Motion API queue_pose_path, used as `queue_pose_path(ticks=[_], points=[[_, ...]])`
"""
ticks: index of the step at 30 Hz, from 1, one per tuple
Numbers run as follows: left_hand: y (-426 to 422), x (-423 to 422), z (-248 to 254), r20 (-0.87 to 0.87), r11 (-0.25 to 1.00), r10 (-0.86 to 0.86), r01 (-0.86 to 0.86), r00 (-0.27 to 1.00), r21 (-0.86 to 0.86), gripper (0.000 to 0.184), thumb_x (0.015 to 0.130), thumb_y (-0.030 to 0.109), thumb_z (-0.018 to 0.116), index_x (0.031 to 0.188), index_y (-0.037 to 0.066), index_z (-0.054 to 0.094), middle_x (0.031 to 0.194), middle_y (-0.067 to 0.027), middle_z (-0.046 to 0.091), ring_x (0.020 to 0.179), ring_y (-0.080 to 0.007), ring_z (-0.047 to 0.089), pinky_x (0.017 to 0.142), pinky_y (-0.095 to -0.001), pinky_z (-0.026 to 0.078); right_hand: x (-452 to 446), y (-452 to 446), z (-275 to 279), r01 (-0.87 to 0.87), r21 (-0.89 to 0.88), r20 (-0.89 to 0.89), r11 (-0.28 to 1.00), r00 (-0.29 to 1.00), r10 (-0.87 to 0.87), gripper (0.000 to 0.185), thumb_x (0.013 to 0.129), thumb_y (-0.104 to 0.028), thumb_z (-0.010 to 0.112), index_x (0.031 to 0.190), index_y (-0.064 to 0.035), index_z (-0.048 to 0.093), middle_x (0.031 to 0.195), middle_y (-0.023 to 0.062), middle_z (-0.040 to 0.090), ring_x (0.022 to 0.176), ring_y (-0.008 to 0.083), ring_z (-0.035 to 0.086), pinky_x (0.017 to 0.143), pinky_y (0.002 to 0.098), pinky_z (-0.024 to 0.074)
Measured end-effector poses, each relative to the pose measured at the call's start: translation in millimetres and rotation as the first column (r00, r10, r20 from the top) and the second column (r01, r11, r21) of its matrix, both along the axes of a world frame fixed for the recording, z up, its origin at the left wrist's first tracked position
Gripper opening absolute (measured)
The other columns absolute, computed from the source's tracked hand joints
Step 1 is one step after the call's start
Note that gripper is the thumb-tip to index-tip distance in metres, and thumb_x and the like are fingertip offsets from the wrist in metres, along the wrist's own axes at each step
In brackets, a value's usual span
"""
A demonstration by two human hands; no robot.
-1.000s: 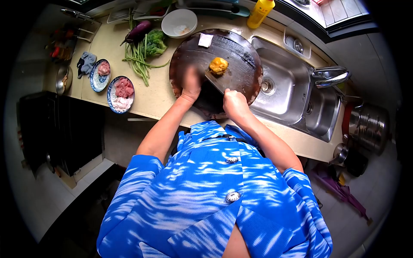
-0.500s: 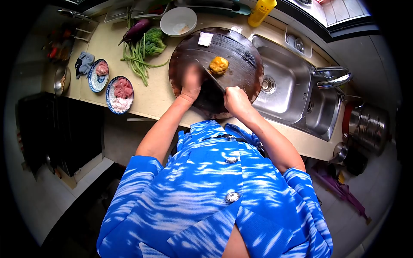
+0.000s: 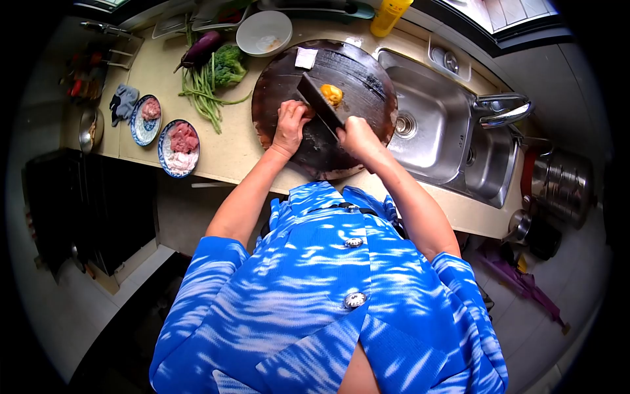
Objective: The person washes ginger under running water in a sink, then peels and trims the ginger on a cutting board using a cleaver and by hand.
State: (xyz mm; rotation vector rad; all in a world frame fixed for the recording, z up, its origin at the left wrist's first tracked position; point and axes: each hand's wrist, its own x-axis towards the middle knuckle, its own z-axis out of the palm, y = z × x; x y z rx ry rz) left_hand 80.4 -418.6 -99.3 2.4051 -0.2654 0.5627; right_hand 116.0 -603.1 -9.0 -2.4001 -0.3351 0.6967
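Note:
A round dark wooden chopping board (image 3: 357, 65) lies on the counter in front of me. My right hand (image 3: 357, 139) is closed round the handle of a cleaver (image 3: 319, 100), its dark blade slanting up and left across the board. Left of the blade, my left hand (image 3: 289, 128) rests with curled fingers, pressing on something small and brownish that they mostly hide. Just beyond the blade sits a yellow-orange lump of food (image 3: 333, 94), partly covered by the cleaver. Near the board's far edge lies a small white folded piece (image 3: 306, 58), cloth or paper.
Left of the board are green beans (image 3: 209, 108), broccoli (image 3: 228, 65), an eggplant (image 3: 202, 49) and a white bowl (image 3: 264, 33). Two patterned plates hold raw meat (image 3: 184, 139) and minced meat (image 3: 151, 109). A steel sink (image 3: 426, 111) with a faucet (image 3: 505, 108) adjoins the right side.
The cleaver's blade has turned to show more of its broad face and now overlaps the yellow lump. My left hand, blurred before, now shows curled fingers beside the blade. The view has shifted slightly.

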Motion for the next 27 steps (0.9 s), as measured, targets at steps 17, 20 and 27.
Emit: queue_pose_path(ticks=[17, 20, 27], points=[[-5.6, 22.7, 41.1, -0.215, 0.875, -0.072, 0.165, 0.974, 0.455, 0.02, 0.066, 0.011, 0.061, 0.083, 0.002, 0.054, 0.089, -0.0124, 0.052, 0.083, -0.0297, 0.051, 0.07, -0.0363, 0.046, 7.3, 3.8, -18.6, -0.011, -0.008, -0.047, 1.0, 0.999, 0.01, 0.031, 0.081, -0.016, 0.059, 0.075, 0.0147, 0.056, 0.062, 0.0267, 0.059, 0.06, 0.0343, 0.064, 0.055, 0.0422, 0.0503], [-2.7, 24.2, 33.1, -0.213, 0.877, -0.07, 0.162, 0.974, 0.452, 0.021, 0.065, 0.01, 0.061, 0.083, 0.001, 0.053, 0.088, -0.0133, 0.052, 0.08, -0.0303, 0.051, 0.068, -0.0363, 0.046, 5.0, 14.1, -11.7, 0.031, -0.054, -0.039, 0.998, 0.999, -0.033, 0.026, 0.079, -0.014, 0.058, 0.078, 0.0126, 0.059, 0.075, 0.0295, 0.06, 0.076, 0.038, 0.063, 0.068, 0.0428, 0.0499], [6.8, 23.0, 14.1, -0.003, 0.965, -0.01, 0.01, 1.0, 0.262, 0.022, 0.062, 0.003, 0.059, 0.079, -0.001, 0.047, 0.081, -0.0146, 0.048, 0.077, -0.0305, 0.051, 0.069, -0.0388, 0.046, 8.6, 18.7, -1.4, 0.103, -0.066, -0.101, 0.993, 0.989, -0.109, 0.022, 0.076, -0.011, 0.058, 0.084, 0.0097, 0.063, 0.086, 0.0297, 0.06, 0.087, 0.0385, 0.061, 0.078, 0.0422, 0.0489]])
